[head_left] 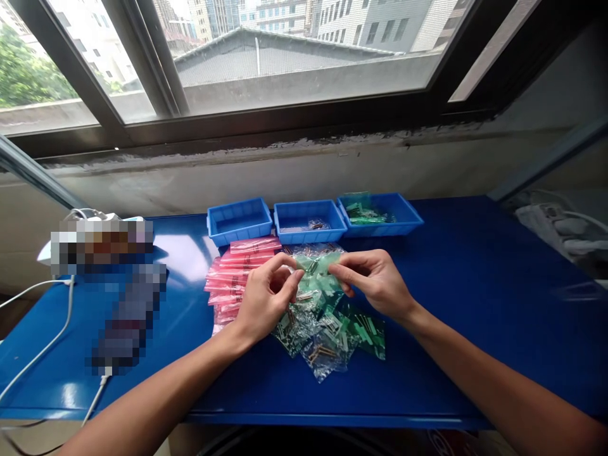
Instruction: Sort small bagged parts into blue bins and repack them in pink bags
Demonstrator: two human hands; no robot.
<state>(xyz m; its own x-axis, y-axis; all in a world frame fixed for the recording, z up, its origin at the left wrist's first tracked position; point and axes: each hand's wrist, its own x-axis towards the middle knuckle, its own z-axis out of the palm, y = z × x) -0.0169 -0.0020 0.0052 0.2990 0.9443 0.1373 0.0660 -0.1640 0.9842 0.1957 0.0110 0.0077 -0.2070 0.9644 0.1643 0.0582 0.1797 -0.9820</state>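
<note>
My left hand [268, 294] and my right hand [373, 278] both pinch one small green plastic bag [317, 269] between them, held just above the blue table [475, 285]. Under the hands lies a heap of green and clear small bags [332, 332] with small metal parts inside. A pile of pink bags [232, 272] lies to the left of my left hand.
Three blue trays stand in a row at the back: the left tray [239, 220] looks bare, the middle tray [308, 221] holds a clear bag, the right tray [380, 214] holds green bags. White cables [47, 342] and blurred items lie at the left. A window is behind.
</note>
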